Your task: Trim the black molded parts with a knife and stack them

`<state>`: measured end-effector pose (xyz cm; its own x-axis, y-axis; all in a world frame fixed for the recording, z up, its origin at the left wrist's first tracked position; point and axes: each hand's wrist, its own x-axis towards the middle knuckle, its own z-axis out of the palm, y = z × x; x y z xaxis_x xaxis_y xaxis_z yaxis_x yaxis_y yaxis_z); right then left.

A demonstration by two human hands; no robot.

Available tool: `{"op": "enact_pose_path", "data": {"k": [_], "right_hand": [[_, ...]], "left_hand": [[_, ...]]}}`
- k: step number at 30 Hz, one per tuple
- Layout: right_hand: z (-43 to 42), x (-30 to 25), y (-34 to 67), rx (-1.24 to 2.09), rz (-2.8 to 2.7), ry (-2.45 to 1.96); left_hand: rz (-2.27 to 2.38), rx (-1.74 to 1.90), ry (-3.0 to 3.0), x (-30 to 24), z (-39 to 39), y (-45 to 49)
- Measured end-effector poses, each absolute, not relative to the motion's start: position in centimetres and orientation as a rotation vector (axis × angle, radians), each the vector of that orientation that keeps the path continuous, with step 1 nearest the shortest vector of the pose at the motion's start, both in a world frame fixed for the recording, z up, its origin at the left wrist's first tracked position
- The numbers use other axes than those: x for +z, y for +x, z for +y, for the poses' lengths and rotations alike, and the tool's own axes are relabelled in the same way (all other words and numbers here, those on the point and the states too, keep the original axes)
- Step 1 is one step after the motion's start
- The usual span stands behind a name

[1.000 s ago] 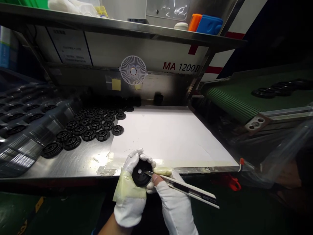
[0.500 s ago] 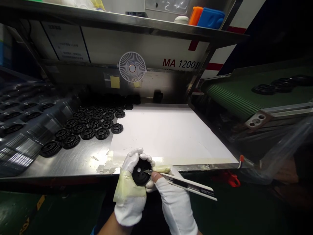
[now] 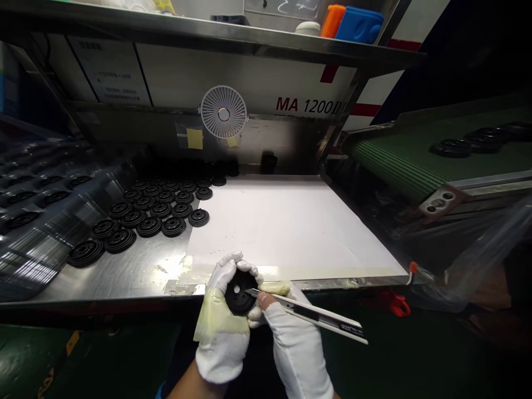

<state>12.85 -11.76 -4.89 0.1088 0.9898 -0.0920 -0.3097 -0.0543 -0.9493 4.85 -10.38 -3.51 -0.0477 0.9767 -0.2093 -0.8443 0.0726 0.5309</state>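
My left hand (image 3: 224, 327), in a white glove with yellowish tape around it, is closed around a round black plastic part (image 3: 240, 299) that has a small hole in its middle. In my right hand (image 3: 291, 332), also gloved but with the thumb tip bare, is a white-handled utility knife (image 3: 328, 320). Its blade tip lies against the face of the black part, right of the hole. Both hands are close together just in front of the table's front edge. Several more ridged black parts (image 3: 161, 210) stand in rows on the table to the left.
A white sheet (image 3: 291, 227) covers the middle of the metal table (image 3: 137, 274). Clear trays (image 3: 62, 238) with black parts are at left. A small fan (image 3: 223, 112) stands out beneath the shelf (image 3: 249, 40). On the right, a green conveyor (image 3: 399, 155) carries several black parts.
The knife's handle end has dipped slightly, while its blade stays on the black part. Both hands keep nearly the same position; the view has shifted a little.
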Motion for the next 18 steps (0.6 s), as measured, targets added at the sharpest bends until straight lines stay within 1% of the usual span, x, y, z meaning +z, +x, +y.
{"op": "enact_pose_path", "data": {"k": [13, 18], "right_hand": [[-11.32, -4.9, 13.23, 1.393, -0.859, -1.075], [-11.56, -4.98, 12.99, 1.309, -0.874, -1.072]], "left_hand": [[0.665, 1.561, 0.288, -4.02, -10.48, 4.86], [0.637, 1.544, 0.28, -4.15, -10.35, 4.75]]}}
